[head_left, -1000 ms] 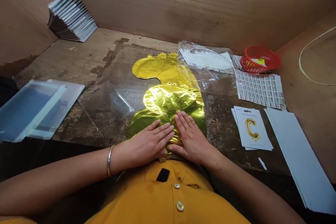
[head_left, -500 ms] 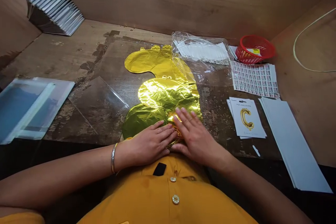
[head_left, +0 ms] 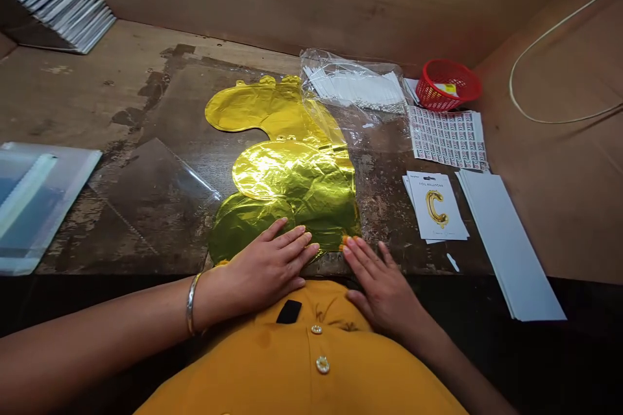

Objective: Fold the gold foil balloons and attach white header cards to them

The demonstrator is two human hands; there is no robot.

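A flat gold foil balloon (head_left: 316, 175), folded over in lobes, lies across the middle of the table up to its front edge. My left hand (head_left: 272, 259) rests flat on the balloon's near part, fingers stretched toward the right. At the balloon's near right corner, the fingertips of my right hand (head_left: 379, 275) touch the foil, its fingers extended and the thumb apart. Neither hand grips anything. Part of the near lobe is hidden under my left hand.
Clear plastic bags (head_left: 39, 207) lie at the left. Behind the balloon is a bag of white sticks (head_left: 355, 85), with a red basket (head_left: 435, 98) beside it. At the right are a sticker sheet (head_left: 448, 138), balloon cards (head_left: 445, 220) and white card strips (head_left: 511, 253). Packed sleeves (head_left: 63, 0) stand back left.
My right hand has slid right and toward me, from beside my left hand to the balloon's corner. My left hand stays on the foil. The view has shifted to the right.
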